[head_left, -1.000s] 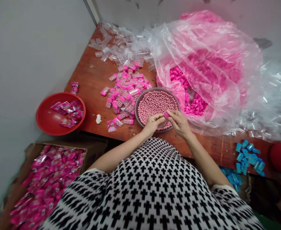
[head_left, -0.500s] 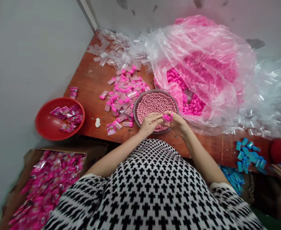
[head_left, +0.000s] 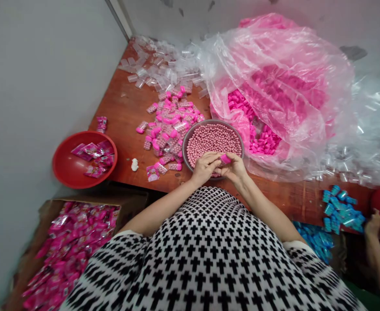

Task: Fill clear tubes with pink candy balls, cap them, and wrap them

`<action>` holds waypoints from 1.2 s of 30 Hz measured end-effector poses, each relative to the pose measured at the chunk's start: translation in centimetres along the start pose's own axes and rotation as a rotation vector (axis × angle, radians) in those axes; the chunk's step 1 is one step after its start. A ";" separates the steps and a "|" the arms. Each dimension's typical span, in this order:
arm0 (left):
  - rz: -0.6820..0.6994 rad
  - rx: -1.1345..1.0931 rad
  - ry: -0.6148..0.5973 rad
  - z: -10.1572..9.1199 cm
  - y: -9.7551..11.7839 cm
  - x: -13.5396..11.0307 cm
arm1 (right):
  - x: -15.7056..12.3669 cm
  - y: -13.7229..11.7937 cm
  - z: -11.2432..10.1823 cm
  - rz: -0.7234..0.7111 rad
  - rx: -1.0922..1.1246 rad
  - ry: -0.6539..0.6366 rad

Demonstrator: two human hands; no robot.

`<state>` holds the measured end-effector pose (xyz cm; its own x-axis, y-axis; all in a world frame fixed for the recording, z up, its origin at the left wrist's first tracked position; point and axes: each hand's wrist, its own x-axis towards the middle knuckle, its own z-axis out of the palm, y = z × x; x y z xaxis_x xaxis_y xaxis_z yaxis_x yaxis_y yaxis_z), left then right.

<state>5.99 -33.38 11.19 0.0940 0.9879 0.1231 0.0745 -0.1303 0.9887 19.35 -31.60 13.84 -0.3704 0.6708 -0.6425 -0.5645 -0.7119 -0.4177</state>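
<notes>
Over the near rim of a grey bowl (head_left: 184, 151) full of small pink balls (head_left: 213, 140), my two hands meet. My right hand (head_left: 237, 169) pinches a bright pink plastic cap (head_left: 225, 159) between thumb and fingers. Against the cap's left side, the fingers of my left hand (head_left: 205, 168) are closed; what they grip is hidden behind them. To the left of the bowl lies a heap of clear little containers (head_left: 169, 123) with pink caps and pink balls inside.
Behind are loose clear tubes (head_left: 157, 65) and a big plastic bag (head_left: 287, 103) of pink caps. At left stand a red bowl (head_left: 63, 166) of packets and a box of pink packets (head_left: 76, 242). Blue pieces (head_left: 342, 211) and another person's hand (head_left: 373, 224) are at right.
The pink cap has turned between my fingers and my hands have drawn closer together. At right, the other person's hand has shifted beside the blue pieces. The view has moved slightly.
</notes>
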 end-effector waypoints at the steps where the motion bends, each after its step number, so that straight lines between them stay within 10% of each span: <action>1: -0.015 -0.021 -0.007 -0.1 -0.2 0.1 | 0.2 0.0 -0.1 0.006 0.003 0.004; 11: -0.376 -0.401 0.160 -0.6 -1.7 0.9 | 0.8 -0.8 -1.2 0.018 -0.168 -0.092; 22: -0.273 0.184 0.477 -12.0 -7.1 1.6 | 0.7 -1.9 -10.3 -0.713 -0.781 0.595; 28: -0.608 0.267 0.305 -9.8 -7.7 -2.0 | 5.1 -3.4 -11.5 -0.627 -1.167 0.707; 36: -0.710 0.153 0.258 -9.2 -7.1 0.2 | 9.2 -4.9 -9.0 -0.557 -1.102 0.829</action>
<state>-3.62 -31.51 4.97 -0.2611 0.8248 -0.5015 0.1686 0.5505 0.8176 25.36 -23.79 4.19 0.4296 0.8658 -0.2565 0.4797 -0.4595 -0.7475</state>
